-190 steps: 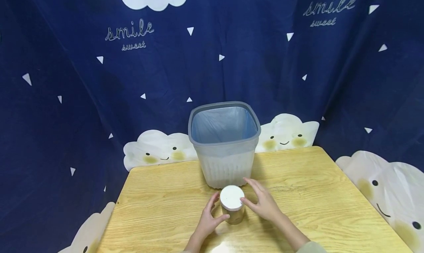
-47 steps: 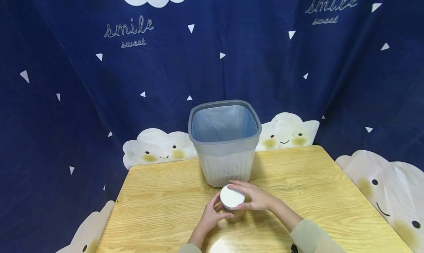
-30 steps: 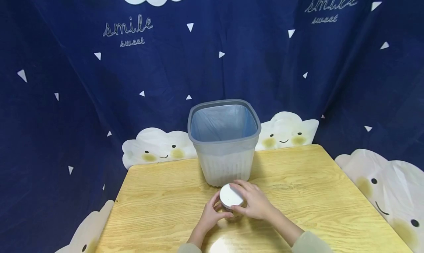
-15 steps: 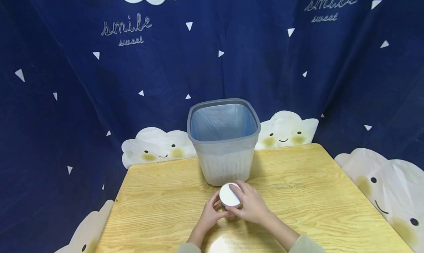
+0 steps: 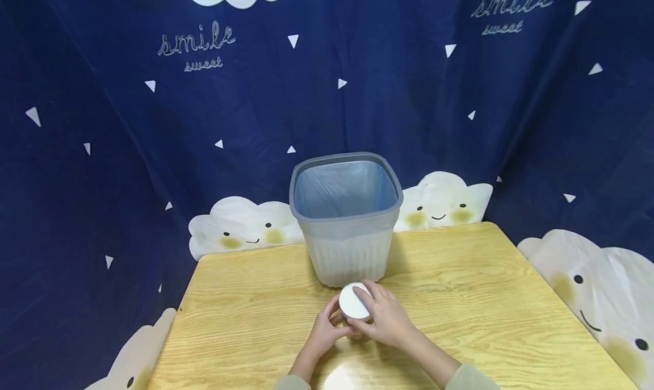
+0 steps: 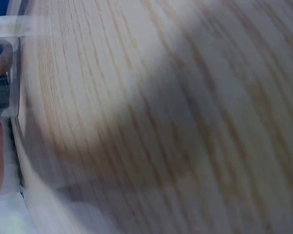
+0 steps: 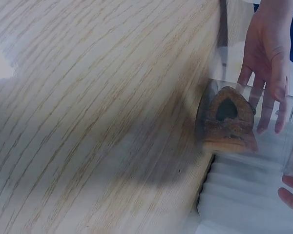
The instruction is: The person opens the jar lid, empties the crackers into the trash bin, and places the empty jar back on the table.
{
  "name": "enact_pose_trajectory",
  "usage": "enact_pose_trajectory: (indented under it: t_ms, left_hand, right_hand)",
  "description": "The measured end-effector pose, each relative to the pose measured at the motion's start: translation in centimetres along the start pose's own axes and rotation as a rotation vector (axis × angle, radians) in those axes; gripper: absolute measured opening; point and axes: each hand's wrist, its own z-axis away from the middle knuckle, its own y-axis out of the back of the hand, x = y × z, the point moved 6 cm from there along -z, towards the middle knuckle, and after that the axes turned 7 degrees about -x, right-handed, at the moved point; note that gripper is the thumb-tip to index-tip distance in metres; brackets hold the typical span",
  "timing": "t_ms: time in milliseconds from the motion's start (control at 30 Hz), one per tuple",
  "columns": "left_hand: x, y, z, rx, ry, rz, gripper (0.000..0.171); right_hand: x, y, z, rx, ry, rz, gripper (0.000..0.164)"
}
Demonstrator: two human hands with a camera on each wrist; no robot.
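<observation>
A clear jar [image 7: 276, 146] with a round white lid [image 5: 351, 302] stands upright on the wooden table. Brown pieces [image 7: 229, 122], one with a dark hole, lie at its bottom. My left hand [image 5: 322, 333] holds the jar's body from the left, thumb in front and fingers behind. My right hand [image 5: 389, 319] grips the lid from the right, fingers over its far edge and thumb at the near edge. In the left wrist view only a strip of the jar [image 6: 13, 73] shows at the left edge.
A whitish bin [image 5: 352, 248] with a grey rim and a bluish liner stands right behind the jar. The wooden table [image 5: 245, 299] spreads to both sides. A dark blue curtain [image 5: 255, 112] with clouds and triangles hangs behind and at the sides.
At first both hands stood spread around the jar; they have closed in on it. The right hand has then turned leftward around the lid. Over the last half second, hardly any movement shows.
</observation>
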Motion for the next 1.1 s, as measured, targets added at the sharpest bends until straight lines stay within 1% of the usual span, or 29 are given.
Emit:
enact_pose_trajectory:
  t_ms: [167, 267, 400, 500, 600, 700, 833, 1000, 1100]
  left_hand:
    - [0.0, 0.0, 0.1, -0.009, 0.003, -0.007, 0.082]
    - [-0.2, 0.0, 0.0, -0.010, -0.003, -0.018, 0.084]
    - [-1.5, 0.1, -0.3, -0.001, 0.002, -0.023, 0.086]
    - [-2.7, 0.2, -0.5, -0.007, 0.002, -0.025, 0.087]
    - [-3.1, 0.2, -0.5, -0.017, -0.001, -0.028, 0.087]
    - [-3.1, 0.2, -0.5, -0.016, 0.001, -0.024, 0.086]
    - [-2.6, 0.2, -0.5, -0.008, -0.001, -0.024, 0.086]
    - [-0.7, 0.1, -0.1, -0.017, -0.008, -0.020, 0.085]
    - [0.1, 0.0, 0.1, -0.026, -0.002, -0.024, 0.084]
  right_hand:
    - [0.2, 0.0, 0.0, 0.008, 0.052, -0.013, 0.066]
    - [0.5, -0.1, 0.0, -0.008, 0.077, -0.029, 0.066]
    - [0.9, -0.2, -0.1, -0.058, 0.102, -0.063, 0.066]
    - [1.2, -0.2, -0.2, -0.095, 0.122, -0.094, 0.066]
    - [1.3, -0.1, -0.3, -0.118, 0.149, -0.102, 0.066]
    - [1.4, 0.1, -0.4, -0.117, 0.190, -0.084, 0.065]
    - [1.6, 0.1, -0.5, -0.116, 0.229, -0.070, 0.065]
    - [1.9, 0.0, -0.7, -0.138, 0.254, -0.071, 0.065]
    - [2.1, -0.1, -0.8, -0.148, 0.274, -0.070, 0.064]
